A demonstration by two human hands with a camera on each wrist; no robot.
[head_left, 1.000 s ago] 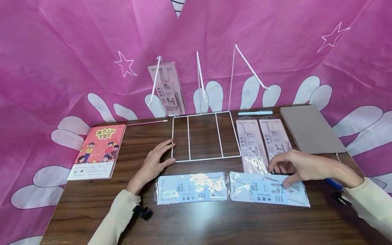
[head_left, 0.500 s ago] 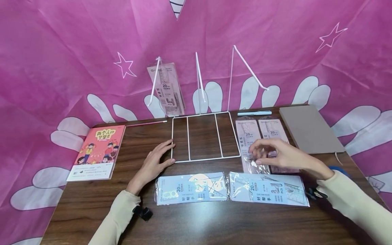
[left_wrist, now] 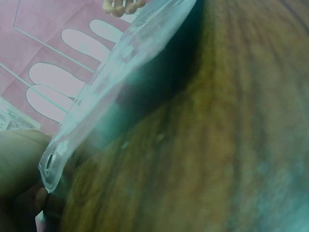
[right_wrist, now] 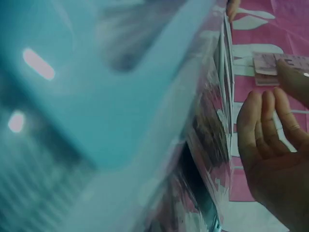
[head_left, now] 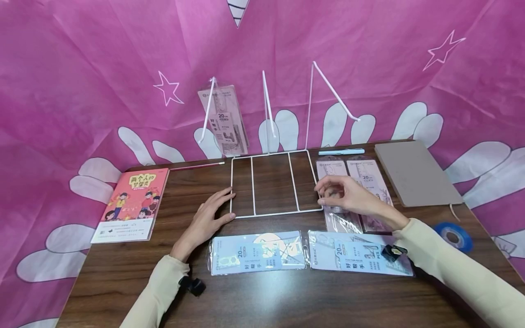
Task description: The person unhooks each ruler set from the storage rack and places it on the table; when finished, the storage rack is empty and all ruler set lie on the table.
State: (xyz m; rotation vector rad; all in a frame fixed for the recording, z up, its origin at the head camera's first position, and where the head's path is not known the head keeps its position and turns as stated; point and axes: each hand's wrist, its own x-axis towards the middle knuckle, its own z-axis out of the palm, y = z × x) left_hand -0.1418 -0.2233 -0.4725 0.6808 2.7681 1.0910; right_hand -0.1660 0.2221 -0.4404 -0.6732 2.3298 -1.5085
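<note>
A white wire rack (head_left: 253, 187) stands on the brown table, with three arms rising at its back. My left hand (head_left: 207, 221) rests at the left side of its base, fingertips on the rail. By the opposite rail is my right hand (head_left: 348, 196), fingers loosely bent above a pink ruler-set pack (head_left: 343, 222); I cannot tell whether they touch the rail. The right wrist view shows that hand (right_wrist: 275, 140) holding nothing. A second pink pack (head_left: 368, 177) lies beside the first. Another pink ruler-set pack (head_left: 223, 114) hangs from the left arm.
Two blue ruler-set packs (head_left: 262, 252) lie in front of the rack. At left are a red book (head_left: 131, 200) and a pencil (head_left: 197, 166). A pen (head_left: 341, 152), a grey notebook (head_left: 418, 173) and a blue tape roll (head_left: 465, 238) lie at right.
My right hand has moved left from the right-hand blue pack, across the pink packs, to the rack's right rail. The blue tape roll has come into full view. The left hand has stayed put.
</note>
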